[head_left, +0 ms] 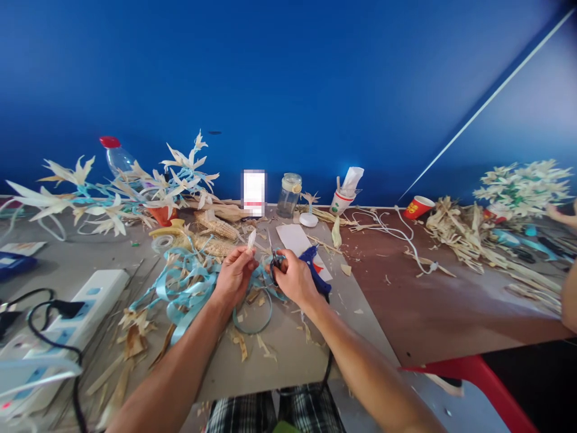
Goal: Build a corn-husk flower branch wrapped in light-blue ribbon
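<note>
My left hand (237, 269) pinches a small pale piece of corn husk (252, 238) that sticks up from the fingertips. Beside it, my right hand (295, 278) grips a pair of scissors (273, 260) by the dark handles, blades pointing up and away from me. The scissors and the husk piece are apart. Light blue ribbon (187, 288) lies in loose loops to the left of and under my hands. A blue glue gun (311, 264) rests just past my right hand, partly hidden by it. Dried corn cobs (216, 227) lie behind my left hand.
Husk flowers on blue stems (112, 207) spread at the back left. A white power strip (85, 319) stands at the left. Behind are a glass jar (289, 198), a white lid (309, 220) and a red paper cup (419, 207). Another person's hand (561, 215) shows at the right.
</note>
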`<state>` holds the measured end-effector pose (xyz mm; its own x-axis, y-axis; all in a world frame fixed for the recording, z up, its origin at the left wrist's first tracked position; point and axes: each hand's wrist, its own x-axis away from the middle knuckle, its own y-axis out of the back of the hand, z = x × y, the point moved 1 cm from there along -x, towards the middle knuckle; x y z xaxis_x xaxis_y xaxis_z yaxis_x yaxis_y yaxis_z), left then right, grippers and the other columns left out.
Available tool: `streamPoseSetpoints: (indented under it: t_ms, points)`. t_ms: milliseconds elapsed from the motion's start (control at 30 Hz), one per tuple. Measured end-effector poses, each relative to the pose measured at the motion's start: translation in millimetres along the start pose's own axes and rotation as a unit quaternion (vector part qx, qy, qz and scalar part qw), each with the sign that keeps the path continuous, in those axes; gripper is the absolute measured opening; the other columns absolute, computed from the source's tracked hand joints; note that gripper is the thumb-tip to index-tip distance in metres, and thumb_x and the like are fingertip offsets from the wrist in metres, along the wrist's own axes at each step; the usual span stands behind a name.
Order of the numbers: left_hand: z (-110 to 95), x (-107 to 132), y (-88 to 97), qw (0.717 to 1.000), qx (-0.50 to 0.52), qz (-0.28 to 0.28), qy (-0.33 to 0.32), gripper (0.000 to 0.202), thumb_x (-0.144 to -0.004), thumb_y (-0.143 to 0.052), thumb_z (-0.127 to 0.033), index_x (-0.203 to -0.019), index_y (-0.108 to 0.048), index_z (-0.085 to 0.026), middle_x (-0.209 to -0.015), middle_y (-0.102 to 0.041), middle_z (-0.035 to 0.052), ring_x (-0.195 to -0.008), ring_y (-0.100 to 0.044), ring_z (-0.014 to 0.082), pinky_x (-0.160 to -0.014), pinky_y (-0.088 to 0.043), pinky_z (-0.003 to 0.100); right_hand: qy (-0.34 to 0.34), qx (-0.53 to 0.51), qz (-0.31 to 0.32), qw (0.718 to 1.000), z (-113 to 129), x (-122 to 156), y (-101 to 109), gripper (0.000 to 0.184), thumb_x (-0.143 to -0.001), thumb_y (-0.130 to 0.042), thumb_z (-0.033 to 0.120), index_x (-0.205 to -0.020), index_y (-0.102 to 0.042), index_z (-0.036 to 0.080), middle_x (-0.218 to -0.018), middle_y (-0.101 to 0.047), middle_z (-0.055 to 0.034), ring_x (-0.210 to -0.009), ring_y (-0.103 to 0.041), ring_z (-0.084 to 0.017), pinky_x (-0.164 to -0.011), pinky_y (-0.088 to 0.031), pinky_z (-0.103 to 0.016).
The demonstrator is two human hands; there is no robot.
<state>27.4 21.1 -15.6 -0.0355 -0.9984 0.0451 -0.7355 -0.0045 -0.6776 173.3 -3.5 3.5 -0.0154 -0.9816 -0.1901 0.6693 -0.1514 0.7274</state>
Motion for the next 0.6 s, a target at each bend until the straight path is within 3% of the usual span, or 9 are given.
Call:
streamPoseSetpoints:
  t_ms: [133,233,600]
  points:
    - [-0.5,-0.2,0.4,1.000,-0.010,-0.008,-0.004,0.019,-0.061,-0.077,-0.023,-0.072,-0.062,-0.018,-0.069,-0.061,-0.0037,-0.048,-0.044,0.0031,-0.058,-0.045,0.022,0.004,0.160,0.056,0.985,4.4,3.0,0.7,0.038,-0.079,-0.057,0.034,-0.113,-0.057,0.017,-0.077,-0.071,-0.0064,-0.079,-0.066,-0.020,-0.080,-0.040,-0.030]
    - [-0.9,-0.4,0.8,1.000,-0.014,-0.016,-0.004,0.021,-0.060,-0.078,-0.024,-0.072,-0.063,-0.018,-0.071,-0.063,-0.0033,-0.048,-0.044,0.0028,-0.058,-0.045,0.022,0.013,0.220,0.094,0.971,6.0,5.5,0.5,0.045,-0.081,-0.056,0.040,-0.119,-0.052,0.018,-0.084,-0.072,-0.0092,-0.088,-0.067,-0.023,-0.088,-0.036,-0.034]
    - [-3.3,-0.8,0.9,0.999,-0.017,-0.029,-0.015,0.018,-0.060,-0.077,-0.021,-0.071,-0.063,-0.017,-0.072,-0.063,-0.0031,-0.048,-0.044,0.0027,-0.058,-0.046,0.022,0.012,0.248,0.168,0.954,6.6,8.1,3.8,0.045,-0.079,-0.059,0.037,-0.119,-0.048,0.019,-0.097,-0.071,-0.0124,-0.096,-0.065,-0.027,-0.085,-0.037,-0.038]
